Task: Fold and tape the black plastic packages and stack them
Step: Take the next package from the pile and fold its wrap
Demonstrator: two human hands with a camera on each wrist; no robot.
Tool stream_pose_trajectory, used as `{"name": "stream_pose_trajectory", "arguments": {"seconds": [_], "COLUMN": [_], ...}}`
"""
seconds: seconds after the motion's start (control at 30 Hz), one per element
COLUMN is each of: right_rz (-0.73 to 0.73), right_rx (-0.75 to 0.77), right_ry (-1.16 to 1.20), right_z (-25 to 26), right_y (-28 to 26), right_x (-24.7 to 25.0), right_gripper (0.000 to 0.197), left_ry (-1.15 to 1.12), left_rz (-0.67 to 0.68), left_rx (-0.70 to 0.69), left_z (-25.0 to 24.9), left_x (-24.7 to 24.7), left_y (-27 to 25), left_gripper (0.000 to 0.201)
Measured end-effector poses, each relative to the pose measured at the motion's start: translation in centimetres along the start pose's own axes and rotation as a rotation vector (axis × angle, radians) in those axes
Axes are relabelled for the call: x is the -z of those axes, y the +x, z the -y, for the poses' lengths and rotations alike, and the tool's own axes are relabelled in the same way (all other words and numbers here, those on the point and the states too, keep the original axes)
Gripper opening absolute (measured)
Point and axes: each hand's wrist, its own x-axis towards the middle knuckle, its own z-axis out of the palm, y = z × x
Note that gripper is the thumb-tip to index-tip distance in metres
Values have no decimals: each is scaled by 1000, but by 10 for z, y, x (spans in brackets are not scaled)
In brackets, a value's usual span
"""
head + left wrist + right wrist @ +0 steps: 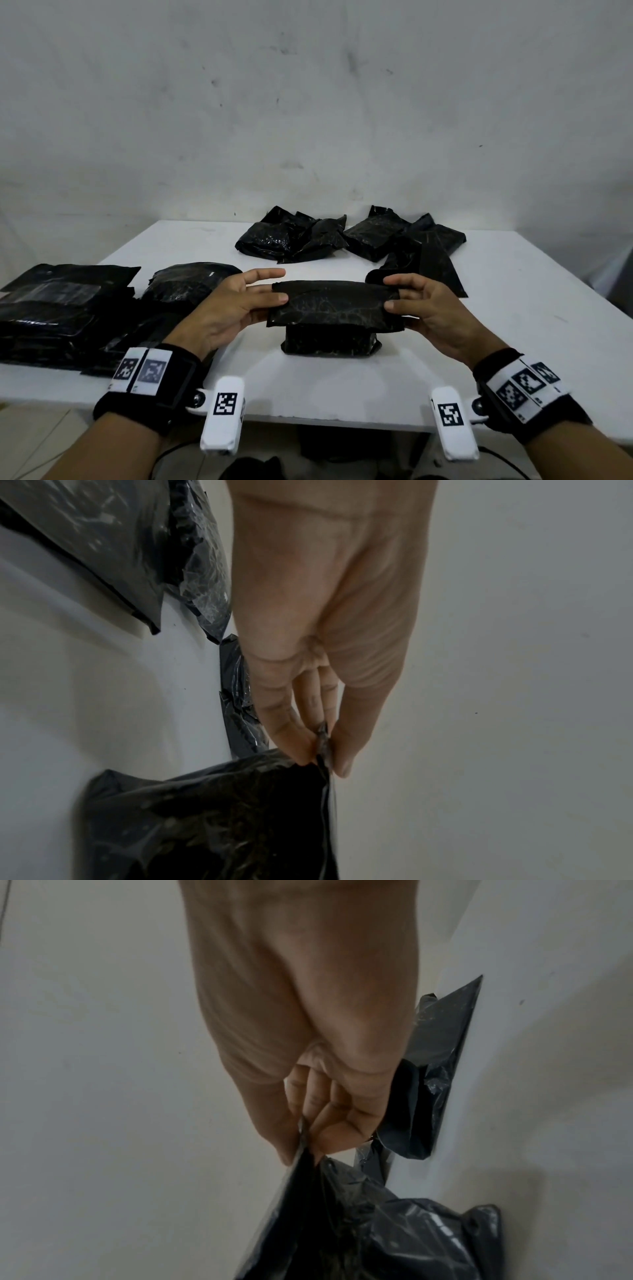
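Note:
A black plastic package (330,337) stands on the white table (513,325) in front of me, its loose upper flap (332,303) held up and spread between both hands. My left hand (263,296) pinches the flap's left edge between thumb and fingers, its index finger stretched out above. The right hand (394,294) pinches the right edge the same way. The left wrist view has the left hand's fingers (294,739) and thumb clamped on the thin plastic edge (323,739). In the right wrist view the fingers (329,1123) nip the flap (301,1164).
A pile of flat black packages (58,308) lies at the left, with one bulging package (188,282) beside it. Several more crumpled black packages (352,236) lie at the back of the table, near the grey wall. The table's front edge runs just below my wrists.

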Motion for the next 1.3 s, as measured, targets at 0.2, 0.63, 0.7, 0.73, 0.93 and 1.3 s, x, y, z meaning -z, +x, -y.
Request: {"name": "stream_pose_trajectory", "arguments": {"seconds": [0.2, 0.63, 0.7, 0.73, 0.93, 1.3], "right_rz": [28, 71, 75, 78, 51, -8], "right_rx": [88, -1, 0, 4, 30, 76], "right_ry": [-63, 120, 104, 95, 45, -143], "right_z": [-7, -7, -8, -8, -6, -19], "right_y": [-4, -8, -9, -9, -8, -10], "right_x": [3, 1, 0, 0, 1, 2], "right_gripper": [45, 54, 53, 53, 49, 54], "left_ry": [0, -55, -47, -39, 43, 261], "left_rz": [30, 24, 9, -3, -36, -141], "left_rx": [-62, -26, -19, -16, -38, -200], "left_z": [10, 14, 17, 19, 23, 27], "left_x": [5, 10, 16, 17, 15, 1], "left_y": [-1, -11, -9, -7, -5, -10], "left_gripper": [102, 98, 99, 97, 81, 56]}}
